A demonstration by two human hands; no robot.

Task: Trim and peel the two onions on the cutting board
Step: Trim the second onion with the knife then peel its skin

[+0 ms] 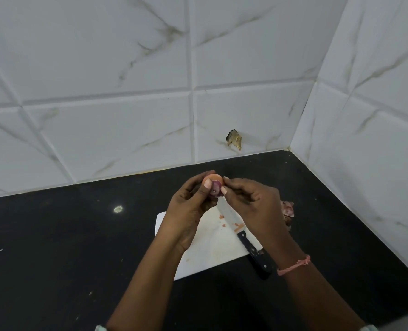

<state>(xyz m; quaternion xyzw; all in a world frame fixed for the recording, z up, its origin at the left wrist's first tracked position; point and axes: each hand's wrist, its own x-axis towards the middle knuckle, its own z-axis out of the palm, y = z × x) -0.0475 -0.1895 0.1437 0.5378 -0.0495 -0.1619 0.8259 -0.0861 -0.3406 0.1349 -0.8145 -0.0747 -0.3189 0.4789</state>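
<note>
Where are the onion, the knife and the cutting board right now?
onion [215,189]: head view, purple peeled face between both hands.
knife [253,252]: head view, black handle.
cutting board [212,249]: head view, bare white surface.

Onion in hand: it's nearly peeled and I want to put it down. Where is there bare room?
The cutting board is bare between the left hand and the knife. The black counter left of the board is open. Right of the board, peels crowd the corner.

You worked in a home kitchen. A black bench [55,235] met marble-look wall tiles [102,68] in a corner. It carried a white cutting board [212,247] and a knife [255,253].
</note>
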